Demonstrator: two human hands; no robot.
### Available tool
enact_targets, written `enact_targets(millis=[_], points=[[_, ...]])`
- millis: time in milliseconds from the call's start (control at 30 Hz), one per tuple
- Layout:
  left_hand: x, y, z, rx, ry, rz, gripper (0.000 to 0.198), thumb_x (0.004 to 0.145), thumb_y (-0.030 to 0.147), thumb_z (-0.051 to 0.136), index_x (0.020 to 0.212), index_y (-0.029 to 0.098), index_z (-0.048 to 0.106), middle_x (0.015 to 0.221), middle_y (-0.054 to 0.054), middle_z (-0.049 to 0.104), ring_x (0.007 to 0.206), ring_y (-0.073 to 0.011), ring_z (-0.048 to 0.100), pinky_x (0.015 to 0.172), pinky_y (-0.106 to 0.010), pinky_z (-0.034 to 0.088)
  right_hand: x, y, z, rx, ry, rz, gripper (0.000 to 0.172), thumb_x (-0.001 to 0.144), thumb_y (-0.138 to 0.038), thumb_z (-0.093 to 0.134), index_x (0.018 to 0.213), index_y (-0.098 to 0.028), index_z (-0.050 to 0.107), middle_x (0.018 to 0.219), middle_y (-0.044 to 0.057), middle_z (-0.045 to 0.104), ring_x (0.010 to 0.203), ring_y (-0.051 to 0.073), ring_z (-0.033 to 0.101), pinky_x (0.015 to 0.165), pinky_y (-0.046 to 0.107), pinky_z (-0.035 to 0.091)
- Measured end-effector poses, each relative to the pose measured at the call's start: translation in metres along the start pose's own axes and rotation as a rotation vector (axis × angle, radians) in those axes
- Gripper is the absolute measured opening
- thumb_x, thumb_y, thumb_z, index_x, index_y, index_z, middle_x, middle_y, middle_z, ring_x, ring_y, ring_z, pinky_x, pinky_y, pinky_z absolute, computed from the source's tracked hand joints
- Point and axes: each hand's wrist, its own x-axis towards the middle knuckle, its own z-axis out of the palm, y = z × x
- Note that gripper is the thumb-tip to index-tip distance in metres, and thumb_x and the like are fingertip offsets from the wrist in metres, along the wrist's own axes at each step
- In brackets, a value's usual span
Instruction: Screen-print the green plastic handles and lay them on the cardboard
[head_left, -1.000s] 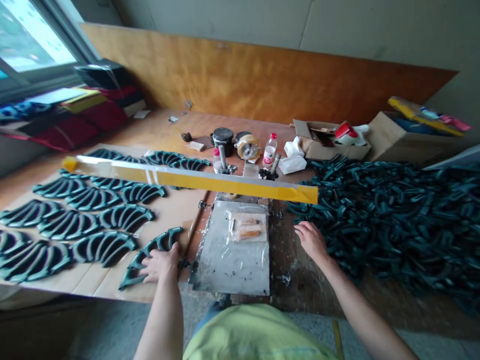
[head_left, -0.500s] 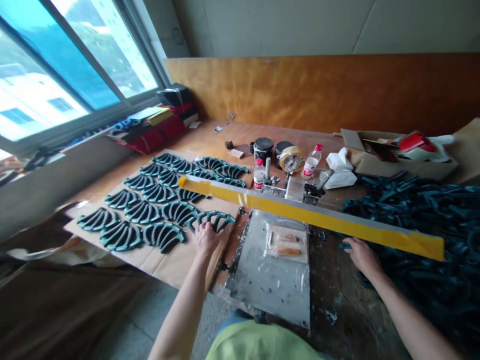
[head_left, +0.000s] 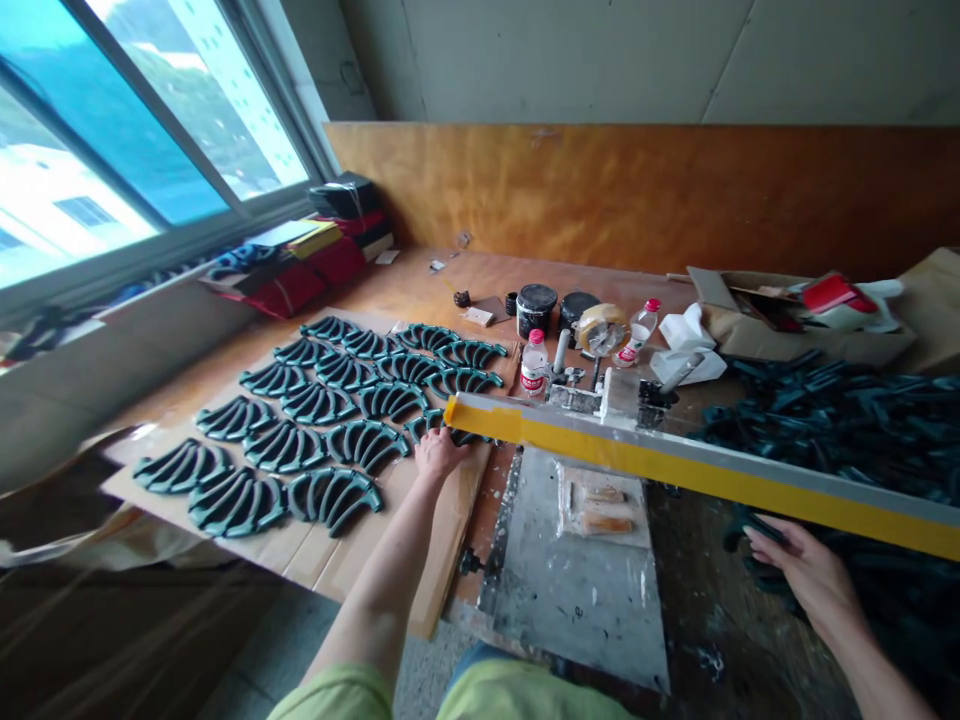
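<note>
My left hand (head_left: 439, 455) reaches to the right side of the cardboard sheet (head_left: 420, 590), its fingers closed on a dark green fan-shaped slatted piece (head_left: 421, 424). The yellow-and-grey bar hides part of that piece. Several like pieces (head_left: 334, 497) lie in staggered rows on the cardboard. On the right, my right hand (head_left: 810, 575) pinches a slim dark green piece (head_left: 771, 530) between thumb and fingers, at the edge of a heap of dark green pieces (head_left: 825, 415). Its full shape is hard to make out.
A long yellow-and-grey bar (head_left: 675, 462) crosses above the bench. Beneath it are a grey plate (head_left: 577, 610) with a plastic bag (head_left: 604, 505) and metal fittings. Black tubs (head_left: 536, 310), red-capped bottles (head_left: 534, 365), a tape roll (head_left: 604, 330) and a cardboard box (head_left: 787, 340) stand behind.
The view has shifted slightly. My left hand has shifted its slatted piece a little away from me and to the right. My right hand has moved right, closer to the heap.
</note>
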Motion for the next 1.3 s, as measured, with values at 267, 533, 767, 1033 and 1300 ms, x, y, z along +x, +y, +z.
enact_targets(millis=[267, 533, 767, 1033, 1300], points=[[-0.001, 0.010, 0.021, -0.020, 0.074, -0.084, 0.061, 0.077, 0.050, 0.056, 0.121, 0.008, 0.057, 0.128, -0.026, 0.055, 0.123, -0.0409, 0.047, 0.099, -0.056, 0.034, -0.037, -0.063, 0.019, -0.072, -0.239, -0.109, 0.049, 0.058, -0.055, 0.074, 0.088, -0.017, 0.068, 0.067, 0.003, 0.066, 0.056, 0.017, 0.059, 0.052, 0.029, 0.050], [-0.006, 0.018, 0.028, -0.072, 0.137, -0.106, 0.072, 0.082, 0.057, 0.051, 0.140, 0.017, 0.042, 0.154, -0.020, 0.032, 0.138, -0.0459, 0.025, 0.101, -0.070, 0.026, -0.053, -0.123, 0.089, -0.427, -0.720, -0.577, 0.022, 0.086, -0.038, 0.053, 0.091, -0.023, 0.069, 0.093, 0.004, 0.068, 0.084, 0.018, 0.062, 0.077, 0.030, 0.046], [-0.041, 0.014, 0.014, -0.247, 0.240, 0.120, 0.057, 0.087, 0.049, 0.052, 0.131, 0.013, 0.054, 0.150, -0.022, 0.039, 0.141, -0.0406, 0.029, 0.109, -0.059, 0.028, -0.052, -0.137, 0.173, -0.658, -1.116, -0.713, 0.015, 0.083, -0.020, 0.061, 0.093, -0.021, 0.072, 0.091, 0.002, 0.070, 0.085, 0.018, 0.063, 0.077, 0.026, 0.045], [-0.080, 0.039, -0.065, -0.770, 0.348, 0.278, 0.040, 0.084, 0.049, 0.057, 0.110, 0.019, 0.064, 0.118, -0.013, 0.065, 0.114, -0.0264, 0.058, 0.102, -0.042, 0.043, -0.077, -0.095, 0.173, -0.619, -0.612, -0.929, 0.048, 0.088, -0.023, 0.061, 0.135, -0.023, 0.055, 0.136, 0.010, 0.058, 0.124, 0.022, 0.053, 0.105, 0.037, 0.040], [-0.112, 0.111, -0.146, -1.479, 0.101, 0.374, 0.040, 0.086, 0.051, 0.049, 0.063, 0.019, 0.054, 0.053, 0.003, 0.052, 0.050, -0.0109, 0.051, 0.056, -0.024, 0.052, -0.093, -0.065, 0.175, -0.757, -0.645, -1.115, 0.064, 0.091, -0.047, 0.055, 0.148, -0.023, 0.037, 0.154, 0.009, 0.036, 0.144, 0.026, 0.029, 0.118, 0.049, 0.020]])
